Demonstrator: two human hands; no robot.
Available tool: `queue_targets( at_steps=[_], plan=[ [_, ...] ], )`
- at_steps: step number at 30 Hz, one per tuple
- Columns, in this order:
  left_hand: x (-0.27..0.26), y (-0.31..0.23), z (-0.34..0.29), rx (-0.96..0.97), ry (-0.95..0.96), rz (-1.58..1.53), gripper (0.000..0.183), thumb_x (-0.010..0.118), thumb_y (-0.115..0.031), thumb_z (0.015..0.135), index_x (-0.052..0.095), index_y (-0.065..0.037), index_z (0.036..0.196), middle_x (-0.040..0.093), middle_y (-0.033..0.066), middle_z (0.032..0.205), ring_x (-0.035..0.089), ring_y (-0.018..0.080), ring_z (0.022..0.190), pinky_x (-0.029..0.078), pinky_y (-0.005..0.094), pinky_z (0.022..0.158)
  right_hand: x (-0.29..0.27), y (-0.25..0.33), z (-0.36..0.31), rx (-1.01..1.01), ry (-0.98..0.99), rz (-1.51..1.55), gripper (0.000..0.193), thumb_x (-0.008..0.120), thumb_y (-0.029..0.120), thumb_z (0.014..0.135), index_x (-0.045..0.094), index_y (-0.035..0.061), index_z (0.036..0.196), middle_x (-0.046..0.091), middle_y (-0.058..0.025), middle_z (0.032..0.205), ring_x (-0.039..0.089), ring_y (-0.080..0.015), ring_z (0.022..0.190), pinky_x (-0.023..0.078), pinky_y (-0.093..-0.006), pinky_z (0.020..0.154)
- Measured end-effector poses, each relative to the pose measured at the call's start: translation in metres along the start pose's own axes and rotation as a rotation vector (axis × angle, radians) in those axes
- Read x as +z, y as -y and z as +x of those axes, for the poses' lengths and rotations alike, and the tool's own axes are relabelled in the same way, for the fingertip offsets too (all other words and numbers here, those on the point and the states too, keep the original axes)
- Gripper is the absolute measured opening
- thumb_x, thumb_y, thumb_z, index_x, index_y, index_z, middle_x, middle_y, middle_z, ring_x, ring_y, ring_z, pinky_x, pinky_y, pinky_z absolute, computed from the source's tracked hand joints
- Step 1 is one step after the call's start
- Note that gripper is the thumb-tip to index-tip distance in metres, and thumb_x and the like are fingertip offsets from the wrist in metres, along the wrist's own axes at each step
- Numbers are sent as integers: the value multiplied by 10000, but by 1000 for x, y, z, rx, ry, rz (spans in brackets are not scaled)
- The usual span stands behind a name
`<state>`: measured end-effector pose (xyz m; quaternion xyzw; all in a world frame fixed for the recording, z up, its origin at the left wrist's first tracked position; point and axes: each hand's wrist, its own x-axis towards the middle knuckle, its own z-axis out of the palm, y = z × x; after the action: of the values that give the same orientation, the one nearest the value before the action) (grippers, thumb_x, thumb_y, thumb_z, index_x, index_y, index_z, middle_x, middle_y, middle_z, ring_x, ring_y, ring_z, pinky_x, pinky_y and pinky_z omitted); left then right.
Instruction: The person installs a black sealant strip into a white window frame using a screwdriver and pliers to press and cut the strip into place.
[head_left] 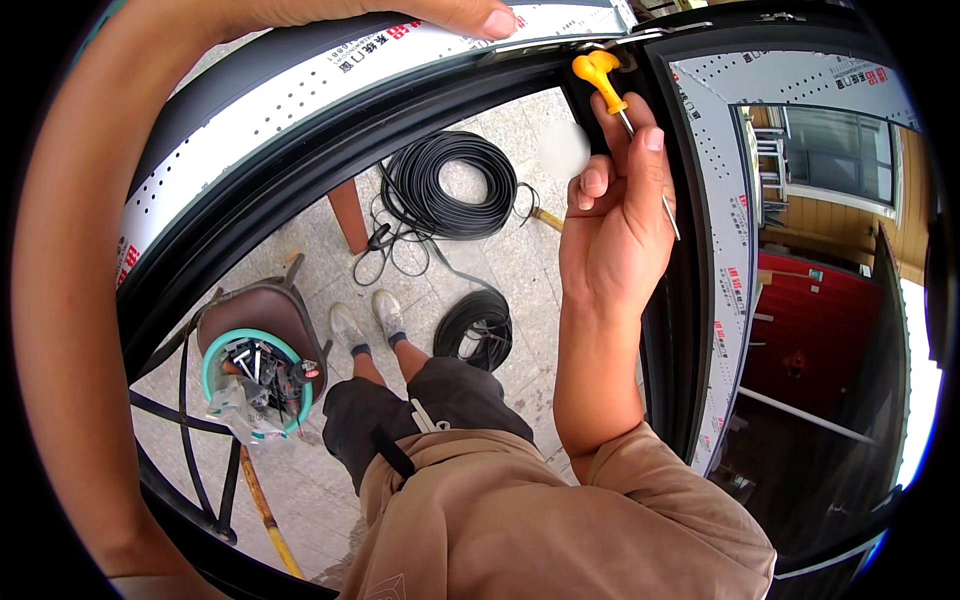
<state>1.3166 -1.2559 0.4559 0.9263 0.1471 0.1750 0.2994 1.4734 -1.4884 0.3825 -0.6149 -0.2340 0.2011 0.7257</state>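
Observation:
My right hand (622, 225) is closed around the thin metal shaft of a screwdriver. Its yellow T-shaped handle (597, 75) points up toward the frame corner, and the tip sticks out below my fingers. Beside this hand runs the black upright of a window frame (690, 250). At the top edge, my left hand (455, 14) lies on a window sash (290, 85) covered in white printed film. One digit is stretched along the sash; the other fingers are out of view. A metal stay arm (655, 35) joins sash and frame near the screwdriver handle.
On the paved floor lie a large black coil (450, 185) and a smaller one (475, 330). A brown chair (265, 310) stands at left, bearing a green-rimmed bucket (208, 375) of hardware. A yellow pole (268, 510) is below it. Glass panes are at right.

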Motion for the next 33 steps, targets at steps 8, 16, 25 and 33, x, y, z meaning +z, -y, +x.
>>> queue_targets(
  at_steps=[8,16,25,33],
  plan=[
    [-2,4,-2,23,13,-1,662,956,-432,860,758,73,1240,806,175,1033,769,245,952,600,378,883,0,-3,-1,-47,-26,-27,516,593,376,1225,631,-20,1553,755,-204,1433,555,-61,731,438,-219,652],
    [-1,3,-1,4,13,-8,682,959,-442,860,750,70,1259,804,170,1041,767,248,958,599,378,884,-3,-3,3,-100,-17,-72,534,603,362,1224,614,-39,1576,761,-203,1382,565,-65,741,440,-226,655],
    [3,10,9,14,47,-110,629,977,-376,868,740,69,1243,793,130,1033,733,193,935,586,348,861,-2,-15,-1,-192,-65,-163,419,717,282,1175,746,-49,1431,794,-137,1170,647,-88,722,520,-240,618],
    [9,9,8,-15,25,-9,542,988,-360,873,711,18,1146,727,55,910,688,138,791,540,325,720,3,-12,3,-270,-40,-114,357,743,224,1157,775,-47,1386,833,-154,1155,683,-94,731,544,-233,647]
  ],
)
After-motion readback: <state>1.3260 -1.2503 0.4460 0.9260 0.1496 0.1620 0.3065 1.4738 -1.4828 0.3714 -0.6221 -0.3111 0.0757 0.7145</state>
